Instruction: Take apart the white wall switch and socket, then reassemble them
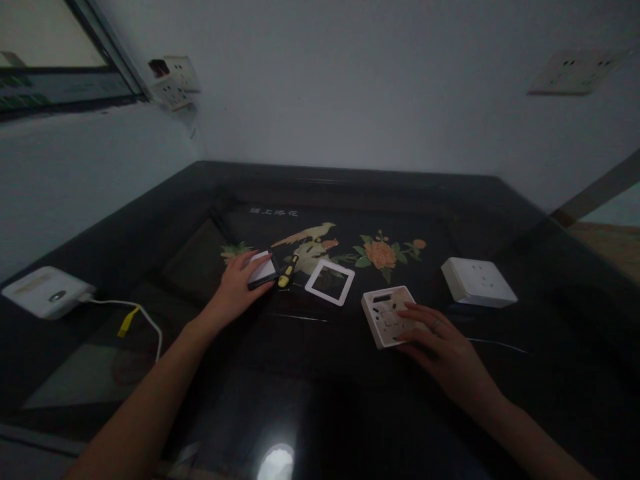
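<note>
Right of centre in the frame, the person's right hand (443,340) grips the near right side of an open white box (385,313). Left of centre, the left hand (237,283) is curled around a white-and-dark piece (264,268). Between them, a square white frame (323,294) lies near a yellow-and-black tool (287,272). A white socket box (480,281) sits farther right; beyond, a wall socket (575,72) shows upper right.
</note>
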Tool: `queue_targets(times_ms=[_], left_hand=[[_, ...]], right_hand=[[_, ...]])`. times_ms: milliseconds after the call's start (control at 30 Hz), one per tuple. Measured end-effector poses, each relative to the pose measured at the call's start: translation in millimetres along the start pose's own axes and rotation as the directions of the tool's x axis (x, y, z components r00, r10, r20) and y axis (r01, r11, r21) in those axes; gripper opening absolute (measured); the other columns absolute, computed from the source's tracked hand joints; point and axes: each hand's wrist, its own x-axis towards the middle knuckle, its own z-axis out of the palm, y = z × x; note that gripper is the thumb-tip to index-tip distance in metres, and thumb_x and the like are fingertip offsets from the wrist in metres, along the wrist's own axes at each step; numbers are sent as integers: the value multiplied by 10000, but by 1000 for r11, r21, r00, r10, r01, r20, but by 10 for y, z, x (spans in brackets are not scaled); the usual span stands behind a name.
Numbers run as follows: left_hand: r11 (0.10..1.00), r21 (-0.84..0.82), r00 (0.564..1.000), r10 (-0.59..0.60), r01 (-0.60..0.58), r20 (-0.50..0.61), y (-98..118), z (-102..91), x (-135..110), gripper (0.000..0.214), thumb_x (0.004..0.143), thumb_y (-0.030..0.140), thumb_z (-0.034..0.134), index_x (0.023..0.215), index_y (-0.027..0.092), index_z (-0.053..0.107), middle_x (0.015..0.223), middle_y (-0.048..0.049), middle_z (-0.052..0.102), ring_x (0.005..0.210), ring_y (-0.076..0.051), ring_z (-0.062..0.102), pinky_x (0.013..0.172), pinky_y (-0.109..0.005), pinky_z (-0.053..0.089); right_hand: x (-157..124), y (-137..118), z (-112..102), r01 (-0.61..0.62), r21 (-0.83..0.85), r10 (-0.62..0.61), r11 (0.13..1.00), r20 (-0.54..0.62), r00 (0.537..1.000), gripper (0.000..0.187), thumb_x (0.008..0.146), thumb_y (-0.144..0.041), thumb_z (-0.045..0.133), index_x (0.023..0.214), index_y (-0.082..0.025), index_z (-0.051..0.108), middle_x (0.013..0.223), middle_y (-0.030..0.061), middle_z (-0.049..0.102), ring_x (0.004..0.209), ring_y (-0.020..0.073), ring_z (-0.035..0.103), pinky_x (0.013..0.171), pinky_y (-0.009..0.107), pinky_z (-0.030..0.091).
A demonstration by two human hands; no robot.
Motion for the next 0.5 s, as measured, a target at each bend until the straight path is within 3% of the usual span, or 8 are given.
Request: queue_targets(times_ms=[233,367,500], left_hand=[[995,31,996,92,-92,5,259,-8,-20,386,959,349,498,1326,258,578,1463,-98,500,1421,-310,369,1161,-562,307],[992,76,994,101,-105,49,349,68,-48,376,955,335,531,1326,298,586,1473,-86,531,1429,-333,381,1163,-653,227],[986,118,991,106,-115,82,358,81,-51,391,961,302,534,1351,299,571,1468,-75,551,1430,-328,397,1164,-663,227]], right_hand=[[347,118,-7,-24,-38,25,999,12,1000,151,928,-246,590,840,-230,713,1090,84,735,1021,260,704,844,453,617],[890,183,102,-66,-73,69,995,33,997,135,941,-285,607,894,-200,700,1077,79,717,1020,226,681,903,441,575],[1550,63,363,-87,-133,102,987,116,988,302,962,-352,601,1208,-177,612,1229,89,633,1042,213,646,888,432,558]])
